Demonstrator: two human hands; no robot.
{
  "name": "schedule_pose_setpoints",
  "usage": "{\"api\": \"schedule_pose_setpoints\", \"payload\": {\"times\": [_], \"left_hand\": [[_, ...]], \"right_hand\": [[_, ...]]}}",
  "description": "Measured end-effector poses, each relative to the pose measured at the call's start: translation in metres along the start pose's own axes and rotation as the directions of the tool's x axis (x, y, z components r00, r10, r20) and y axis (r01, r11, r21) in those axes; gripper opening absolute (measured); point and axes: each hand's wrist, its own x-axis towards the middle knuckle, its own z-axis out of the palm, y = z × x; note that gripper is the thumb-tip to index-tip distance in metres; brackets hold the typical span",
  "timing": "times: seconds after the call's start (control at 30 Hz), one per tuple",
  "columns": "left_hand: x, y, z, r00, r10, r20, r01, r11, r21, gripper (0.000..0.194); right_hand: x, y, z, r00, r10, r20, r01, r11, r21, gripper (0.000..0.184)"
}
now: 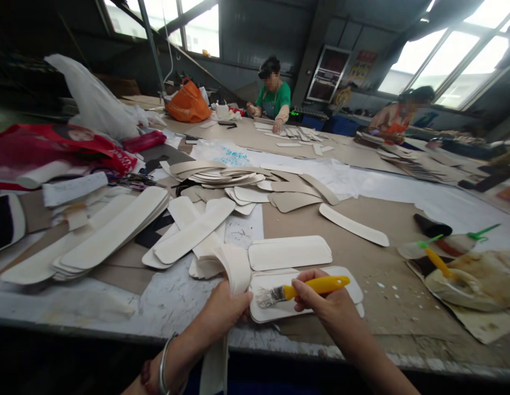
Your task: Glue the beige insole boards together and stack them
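At the pale worktable's point(172, 293) near edge, left hand point(230, 302) grips fanned off-white flexible strips point(234, 266); right hand point(326, 302) clasps a yellow-handled bristle brush point(329, 284) at a stack of white round-cornered pieces point(261, 312). Brushing appears underway; loose white pieces point(115, 236) lie leftward, brushed count indeterminable.

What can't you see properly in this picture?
All in the head view:
- Curved white strips in the left hand: how many, because they overlap.
- Big red bag: its left end, cut off by the edge.
- Orange bag: its inside, hidden by its sides.
- Reddish wall poster: its writing, small and blurred.
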Motion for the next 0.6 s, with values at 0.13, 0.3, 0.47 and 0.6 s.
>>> {"api": "schedule_pose_setpoints", "payload": {"times": [0.13, 0.3, 0.47, 0.6], "left_hand": [[-0.001, -0.002, 0.0, 1.0, 0.0, -0.011, -0.001, 0.999, -0.041, 0.017], [0.002, -0.011, -0.002, 1.0, 0.003, -0.017, -0.004, 0.999, -0.047, 0.024], [0.004, -0.021, -0.001, 0.999, 0.018, -0.029, -0.019, 0.999, -0.042, 0.026], [0.005, -0.027, -0.001, 0.999, 0.027, -0.048, -0.027, 1.0, -0.007, 0.029]], "right_hand": [[-0.002, 0.002, -0.024, 0.987, -0.062, -0.145, 0.027, 0.971, -0.238, 0.031], [-0.003, 0.004, -0.069, 0.958, -0.096, -0.271, -0.071, 0.834, -0.547, 0.034], [-0.005, 0.002, -0.093, 0.913, -0.242, -0.328, -0.061, 0.715, -0.697, 0.032], [-0.005, 0.001, -0.104, 0.875, -0.373, -0.309, 0.003, 0.641, -0.767, 0.029]]}}
